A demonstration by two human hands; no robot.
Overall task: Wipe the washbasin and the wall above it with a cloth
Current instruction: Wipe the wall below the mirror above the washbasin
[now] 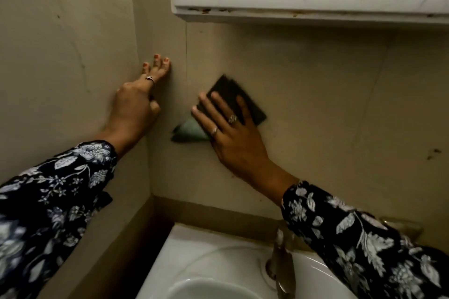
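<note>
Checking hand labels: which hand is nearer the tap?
Right. The right hand presses the cloth flat on the wall, up and left of the tap, its sleeve passing over it. The left hand touches the wall near the corner, farther left.

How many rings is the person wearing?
3. One is on a finger of the left hand, resting on the wall. Two are on fingers of the right hand, pressing the cloth. Hidden fingers might carry more.
</note>
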